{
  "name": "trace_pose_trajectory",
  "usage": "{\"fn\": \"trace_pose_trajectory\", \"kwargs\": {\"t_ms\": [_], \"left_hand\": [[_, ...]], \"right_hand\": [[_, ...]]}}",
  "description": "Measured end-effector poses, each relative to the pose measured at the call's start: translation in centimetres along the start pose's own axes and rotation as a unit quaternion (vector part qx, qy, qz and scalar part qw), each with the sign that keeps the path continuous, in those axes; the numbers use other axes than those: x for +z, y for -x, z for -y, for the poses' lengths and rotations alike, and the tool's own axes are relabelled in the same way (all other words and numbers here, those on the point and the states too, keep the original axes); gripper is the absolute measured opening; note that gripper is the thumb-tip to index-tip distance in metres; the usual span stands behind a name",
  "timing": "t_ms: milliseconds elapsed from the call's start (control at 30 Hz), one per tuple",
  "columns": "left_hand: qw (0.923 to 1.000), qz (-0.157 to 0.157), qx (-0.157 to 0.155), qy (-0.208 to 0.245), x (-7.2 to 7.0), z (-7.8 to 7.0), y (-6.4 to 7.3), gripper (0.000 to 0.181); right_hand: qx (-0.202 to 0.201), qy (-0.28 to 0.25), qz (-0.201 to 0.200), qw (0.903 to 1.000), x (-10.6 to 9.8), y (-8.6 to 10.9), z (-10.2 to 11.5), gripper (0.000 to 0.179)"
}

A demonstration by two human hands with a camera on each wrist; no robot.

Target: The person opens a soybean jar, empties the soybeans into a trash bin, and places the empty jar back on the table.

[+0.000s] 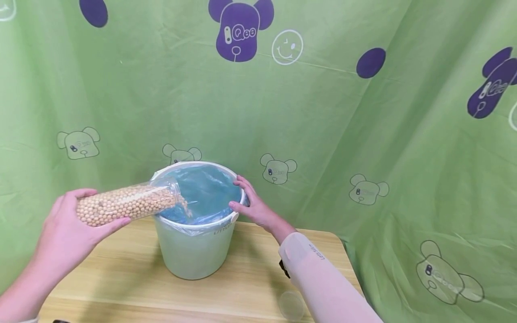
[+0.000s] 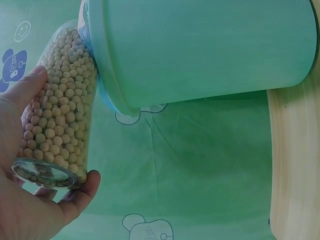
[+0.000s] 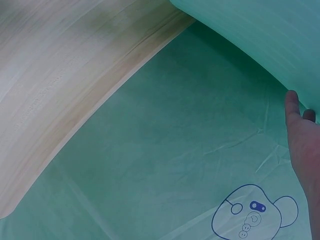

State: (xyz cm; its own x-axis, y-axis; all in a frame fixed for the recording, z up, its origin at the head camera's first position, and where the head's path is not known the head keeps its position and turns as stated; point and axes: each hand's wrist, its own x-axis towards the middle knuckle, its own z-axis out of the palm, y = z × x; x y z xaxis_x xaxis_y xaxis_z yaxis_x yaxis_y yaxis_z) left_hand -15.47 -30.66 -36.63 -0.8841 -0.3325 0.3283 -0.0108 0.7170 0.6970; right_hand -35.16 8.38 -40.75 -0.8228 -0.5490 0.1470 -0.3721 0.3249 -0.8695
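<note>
My left hand [image 1: 68, 224] grips a clear plastic jar [image 1: 129, 202] of round beige dried beans near its base. The jar is tipped, its mouth over the left rim of a pale green bucket [image 1: 194, 251], and some beans spill from it. A blue plastic bag [image 1: 210, 184] lines the bucket. In the left wrist view, fingers and thumb wrap the jar [image 2: 60, 110] beside the bucket wall [image 2: 200, 50]. My right hand [image 1: 258, 208] holds the bucket's right rim, thumb and fingers over the edge. The right wrist view shows only part of that hand [image 3: 305, 145] against the bucket.
The bucket stands on a light wooden table [image 1: 121, 273] with a rounded far right corner. Near the right forearm a clear round lid [image 1: 291, 306] lies on the tabletop. A green cloth [image 1: 323, 112] with bear prints hangs behind and at the right.
</note>
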Motion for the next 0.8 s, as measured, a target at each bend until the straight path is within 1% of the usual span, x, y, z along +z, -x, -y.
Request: {"fn": "trace_pose_trajectory", "kwargs": {"t_ms": [333,500,667,800], "left_hand": [[1.0000,0.004,0.001,-0.008,-0.13,0.05,-0.19,0.110],[1.0000,0.001,-0.001,-0.007,-0.16,0.03,-0.23,0.117],[0.9999,0.000,-0.015,-0.003,-0.19,0.09,-0.32,0.123],[0.9997,0.002,-0.022,-0.006,-0.23,0.04,-0.37,0.122]], "right_hand": [[0.001,0.003,0.000,1.0000,0.02,0.08,0.26,0.076],[0.001,0.004,-0.002,1.0000,0.04,0.04,0.08,0.077],[-0.002,0.003,-0.002,1.0000,0.04,0.09,0.19,0.076],[-0.002,0.004,-0.001,1.0000,0.03,0.20,0.37,0.075]]}}
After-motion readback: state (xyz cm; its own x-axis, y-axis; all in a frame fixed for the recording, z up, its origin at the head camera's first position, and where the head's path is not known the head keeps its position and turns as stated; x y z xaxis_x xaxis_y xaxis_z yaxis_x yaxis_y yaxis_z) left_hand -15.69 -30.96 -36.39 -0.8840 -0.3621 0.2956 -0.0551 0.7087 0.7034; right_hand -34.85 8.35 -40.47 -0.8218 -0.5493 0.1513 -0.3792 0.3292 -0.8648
